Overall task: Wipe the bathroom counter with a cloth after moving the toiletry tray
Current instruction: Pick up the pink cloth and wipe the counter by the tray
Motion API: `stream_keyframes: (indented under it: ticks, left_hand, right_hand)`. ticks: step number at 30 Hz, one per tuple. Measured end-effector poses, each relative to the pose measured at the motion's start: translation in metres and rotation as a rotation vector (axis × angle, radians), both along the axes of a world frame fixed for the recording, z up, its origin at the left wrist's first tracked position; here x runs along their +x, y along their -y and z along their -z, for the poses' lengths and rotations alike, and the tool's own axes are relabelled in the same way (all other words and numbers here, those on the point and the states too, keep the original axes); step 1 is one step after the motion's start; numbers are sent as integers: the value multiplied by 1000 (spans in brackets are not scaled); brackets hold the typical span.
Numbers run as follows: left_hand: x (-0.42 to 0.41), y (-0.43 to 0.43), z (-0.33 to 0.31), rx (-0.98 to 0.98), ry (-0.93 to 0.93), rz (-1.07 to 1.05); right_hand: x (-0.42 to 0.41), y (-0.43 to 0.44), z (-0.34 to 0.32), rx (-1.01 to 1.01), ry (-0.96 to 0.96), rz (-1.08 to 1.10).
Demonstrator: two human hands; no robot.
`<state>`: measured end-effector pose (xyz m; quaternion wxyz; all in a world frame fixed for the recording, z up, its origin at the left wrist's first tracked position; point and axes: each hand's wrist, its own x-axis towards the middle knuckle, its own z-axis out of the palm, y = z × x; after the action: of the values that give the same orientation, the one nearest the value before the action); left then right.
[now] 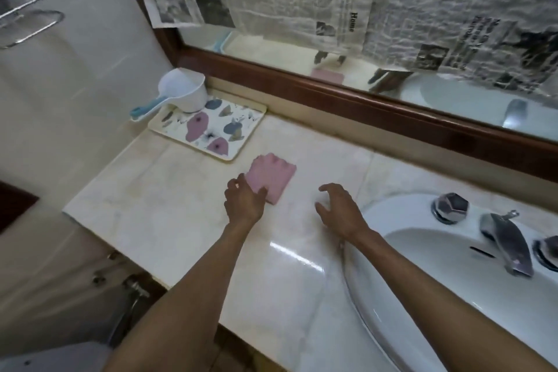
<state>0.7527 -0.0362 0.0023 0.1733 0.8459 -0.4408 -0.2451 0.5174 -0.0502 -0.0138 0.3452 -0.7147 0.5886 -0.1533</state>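
A folded pink cloth [273, 177] lies flat on the cream marble counter [169, 205]. My left hand [243, 201] rests at the cloth's near left corner, fingers touching its edge. My right hand [338, 208] hovers open over bare counter to the right of the cloth, beside the sink, holding nothing. The flower-patterned toiletry tray [208, 130] sits at the counter's back left corner, with a white scoop [184, 93] with a blue handle standing on its far end.
A white sink [453, 281] with a chrome tap [507, 244] and two knobs fills the right side. A wood-framed mirror [362, 112] covered with newspaper runs along the back. The counter's left edge drops off toward pipes below.
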Motion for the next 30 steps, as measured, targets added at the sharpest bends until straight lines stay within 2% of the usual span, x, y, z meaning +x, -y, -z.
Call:
stream_keyframes:
  ticks: [5, 8, 10, 13, 16, 21, 30]
  left_hand:
    - [9, 35, 17, 6, 42, 27]
    - [5, 53, 27, 7, 119, 45]
    - [9, 63, 37, 7, 97, 44]
    - [11, 70, 38, -62, -59, 55]
    - [12, 73, 30, -120, -214, -19]
    - [26, 81, 21, -169, -368, -23]
    - [102, 141, -34, -420, -587, 82]
  right_hand:
    - [27, 30, 29, -29, -237, -67]
    - [43, 40, 45, -103, -283, -7]
    - [53, 43, 55, -161, -299, 33]
    - [59, 47, 61, -178, -299, 64]
    - [62, 54, 61, -181, -311, 76]
    - [70, 70, 58, -152, -289, 111]
    - [123, 92, 52, -154, -292, 180]
